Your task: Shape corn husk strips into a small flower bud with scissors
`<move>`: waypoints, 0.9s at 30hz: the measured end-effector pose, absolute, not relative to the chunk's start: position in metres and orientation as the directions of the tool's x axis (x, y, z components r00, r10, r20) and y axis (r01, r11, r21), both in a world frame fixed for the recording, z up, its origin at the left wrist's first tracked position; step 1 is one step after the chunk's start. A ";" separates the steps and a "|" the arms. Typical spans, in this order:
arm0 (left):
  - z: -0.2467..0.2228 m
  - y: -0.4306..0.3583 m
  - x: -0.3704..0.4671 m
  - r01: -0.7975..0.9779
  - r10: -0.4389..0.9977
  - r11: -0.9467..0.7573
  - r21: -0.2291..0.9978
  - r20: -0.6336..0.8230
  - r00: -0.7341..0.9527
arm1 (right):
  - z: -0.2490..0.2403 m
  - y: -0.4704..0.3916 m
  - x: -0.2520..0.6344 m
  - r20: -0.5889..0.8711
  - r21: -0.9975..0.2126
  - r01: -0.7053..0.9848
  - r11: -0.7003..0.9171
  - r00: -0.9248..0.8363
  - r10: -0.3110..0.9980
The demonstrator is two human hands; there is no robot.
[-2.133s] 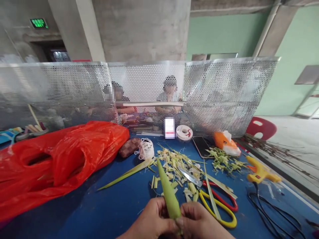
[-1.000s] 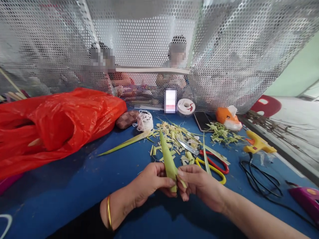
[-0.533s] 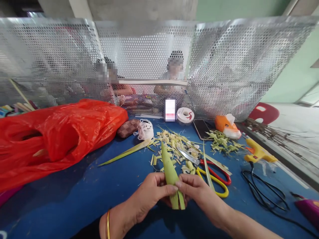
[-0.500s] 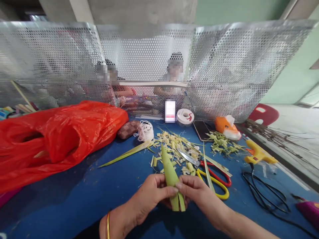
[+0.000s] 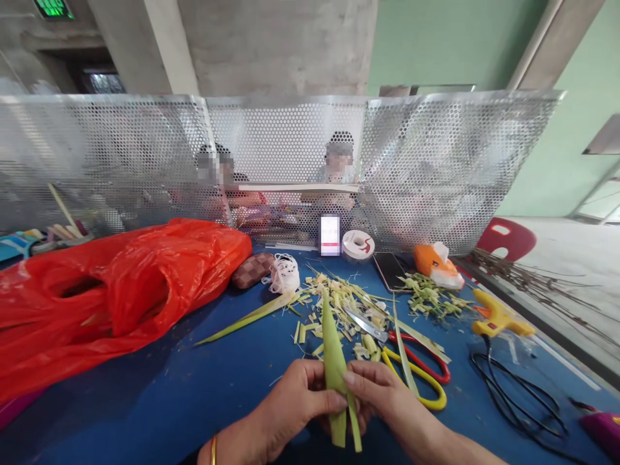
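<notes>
A pointed green leaf (image 5: 333, 349) stands upright between my hands, its lower end split into two strips. My left hand (image 5: 305, 397) pinches it from the left, thumb across the front. On the right side, my right hand (image 5: 382, 394) presses thumb and fingers on the narrower strip. The fingers behind the leaf are partly hidden. Just beyond lie cut leaf scraps (image 5: 334, 290) and scissors (image 5: 416, 368) with red and yellow handles, with a thin leaf strip (image 5: 404, 352) across them. Another long leaf (image 5: 242, 320) rests to the left.
A red plastic bag (image 5: 145, 284) covers the left side. Behind are a brown pouch (image 5: 252, 270), white string (image 5: 284, 274), a ribbon roll (image 5: 358, 244), a phone (image 5: 389, 271) and a tissue pack (image 5: 438, 266). A yellow glue gun (image 5: 501, 314) with black cable lies right. Two people sit behind a perforated screen (image 5: 285, 139).
The view has tilted up slightly. The two strips at the leaf's lower end are farther apart, and the narrow one hangs lower beside my right thumb.
</notes>
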State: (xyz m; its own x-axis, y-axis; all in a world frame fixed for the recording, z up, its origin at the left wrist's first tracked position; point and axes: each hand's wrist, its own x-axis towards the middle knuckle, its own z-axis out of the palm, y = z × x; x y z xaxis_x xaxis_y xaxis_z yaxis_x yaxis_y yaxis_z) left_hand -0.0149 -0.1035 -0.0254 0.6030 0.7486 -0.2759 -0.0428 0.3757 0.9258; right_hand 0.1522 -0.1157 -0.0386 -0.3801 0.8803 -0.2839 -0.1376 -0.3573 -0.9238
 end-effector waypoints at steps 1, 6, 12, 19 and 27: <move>-0.024 -0.104 -0.014 -0.033 0.742 0.372 0.928 -0.276 0.612 | -0.039 -0.115 0.152 -0.271 -0.934 -0.123 -0.335 -0.367 0.890; -0.025 -0.103 -0.011 -0.001 0.790 0.324 0.946 -0.270 0.550 | -0.041 -0.113 0.152 -0.213 -0.943 -0.180 -0.280 -0.319 0.923; -0.023 -0.092 -0.018 0.060 0.970 0.180 0.982 -0.187 0.157 | -0.043 -0.109 0.153 -0.165 -0.975 -0.108 -0.194 -0.234 0.958; -0.014 -0.084 -0.034 0.131 0.973 -0.014 0.991 0.043 -0.228 | -0.036 -0.126 0.160 0.209 -0.873 0.368 0.321 -0.312 0.927; -0.022 -0.085 -0.032 0.108 0.978 -0.008 0.994 0.031 -0.206 | -0.027 -0.133 0.154 0.183 -0.816 0.370 0.443 -0.563 0.806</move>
State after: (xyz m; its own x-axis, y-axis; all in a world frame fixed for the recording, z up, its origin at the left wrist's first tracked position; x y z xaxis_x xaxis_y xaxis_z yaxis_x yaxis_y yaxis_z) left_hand -0.0317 -0.0854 -0.0219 -0.2058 0.9781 0.0305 0.1077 -0.0084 0.9941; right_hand 0.1540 -0.1325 -0.0269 -0.5626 0.8063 0.1829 0.3700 0.4433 -0.8164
